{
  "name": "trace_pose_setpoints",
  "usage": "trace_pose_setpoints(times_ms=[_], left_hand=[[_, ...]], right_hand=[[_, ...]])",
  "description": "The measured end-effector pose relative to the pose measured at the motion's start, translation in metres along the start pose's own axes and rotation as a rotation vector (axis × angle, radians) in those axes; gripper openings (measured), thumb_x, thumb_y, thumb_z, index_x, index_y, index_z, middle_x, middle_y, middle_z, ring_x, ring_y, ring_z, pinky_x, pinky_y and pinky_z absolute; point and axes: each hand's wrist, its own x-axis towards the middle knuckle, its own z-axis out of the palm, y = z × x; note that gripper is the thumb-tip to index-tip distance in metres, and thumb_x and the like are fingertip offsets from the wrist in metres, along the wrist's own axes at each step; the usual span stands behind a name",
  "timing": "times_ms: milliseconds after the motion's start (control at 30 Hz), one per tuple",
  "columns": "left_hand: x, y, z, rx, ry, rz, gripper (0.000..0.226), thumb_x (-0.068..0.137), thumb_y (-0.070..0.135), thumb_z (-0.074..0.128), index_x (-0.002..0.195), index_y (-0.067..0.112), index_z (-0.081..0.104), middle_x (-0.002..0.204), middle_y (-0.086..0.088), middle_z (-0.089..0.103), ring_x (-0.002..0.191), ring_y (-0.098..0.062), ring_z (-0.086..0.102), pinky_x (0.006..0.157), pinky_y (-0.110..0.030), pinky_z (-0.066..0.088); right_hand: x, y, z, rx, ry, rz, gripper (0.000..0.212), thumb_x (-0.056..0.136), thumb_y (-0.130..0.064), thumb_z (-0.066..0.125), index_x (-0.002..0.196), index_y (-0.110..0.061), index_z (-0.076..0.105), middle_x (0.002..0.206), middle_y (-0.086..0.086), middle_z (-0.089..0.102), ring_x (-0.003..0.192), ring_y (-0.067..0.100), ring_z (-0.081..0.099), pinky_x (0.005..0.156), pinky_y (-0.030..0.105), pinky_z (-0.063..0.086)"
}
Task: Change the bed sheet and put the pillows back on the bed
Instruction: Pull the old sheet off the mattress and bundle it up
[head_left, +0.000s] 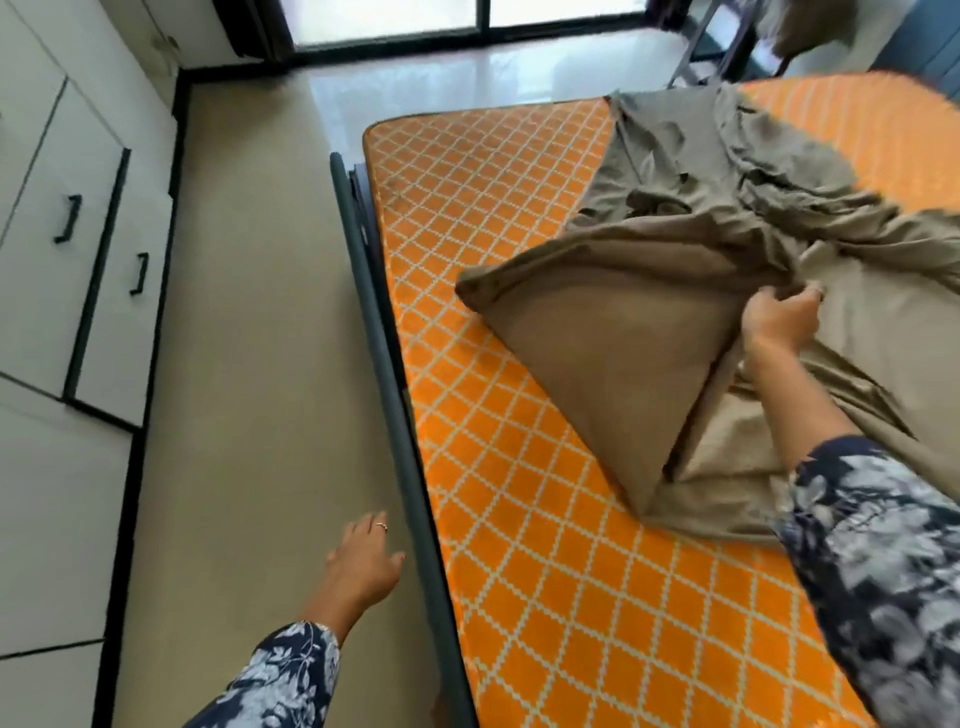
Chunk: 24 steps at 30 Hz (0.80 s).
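A brown bed sheet (613, 332) lies bunched and half pulled back over the orange diamond-patterned mattress (498, 447), leaving the near and left parts of the mattress bare. My right hand (779, 317) grips a gathered fold of the sheet and holds it lifted off the mattress. My left hand (363, 561) hangs over the floor beside the bed's grey frame (395, 395), fingers relaxed and holding nothing. No pillows are in view.
White cupboards with black handles (67, 218) line the left wall across a strip of beige floor (249, 338). A glass door (467, 21) is at the far end. A dark chair frame (727, 47) with brown cloth stands beyond the bed's far right corner.
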Motion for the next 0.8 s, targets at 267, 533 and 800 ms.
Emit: trace_pose_setpoints(times_ms=[267, 533, 800], left_hand=[[-0.082, 0.167, 0.032, 0.195, 0.068, 0.241, 0.071, 0.1, 0.042, 0.042, 0.154, 0.013, 0.008, 0.161, -0.006, 0.009, 0.148, -0.024, 0.01, 0.119, -0.039, 0.018], [-0.189, 0.362, 0.067, 0.344, 0.123, 0.446, 0.074, 0.097, 0.042, 0.047, 0.154, 0.018, 0.008, 0.162, -0.001, 0.002, 0.148, -0.027, 0.005, 0.116, -0.043, 0.016], [-0.261, 0.572, 0.102, 0.405, 0.203, 0.856, 0.069, 0.096, 0.038, 0.048, 0.154, 0.021, 0.013, 0.162, 0.001, 0.003, 0.149, -0.022, 0.002, 0.118, -0.043, 0.011]], right_hand=[[-0.031, 0.142, -0.121, -0.353, -0.686, -0.348, 0.036, 0.09, -0.011, 0.06, 0.124, 0.004, 0.057, 0.125, 0.023, 0.057, 0.12, 0.034, 0.052, 0.101, 0.033, 0.037], [0.02, 0.214, -0.331, -0.41, -0.728, -0.328, 0.028, 0.09, -0.014, 0.056, 0.113, -0.003, 0.067, 0.116, 0.016, 0.066, 0.113, 0.029, 0.059, 0.092, 0.033, 0.045], [0.082, 0.266, -0.461, -0.584, -0.627, -0.348, 0.05, 0.093, -0.029, 0.054, 0.142, -0.019, 0.044, 0.151, 0.016, 0.033, 0.14, 0.026, 0.031, 0.109, 0.03, 0.027]])
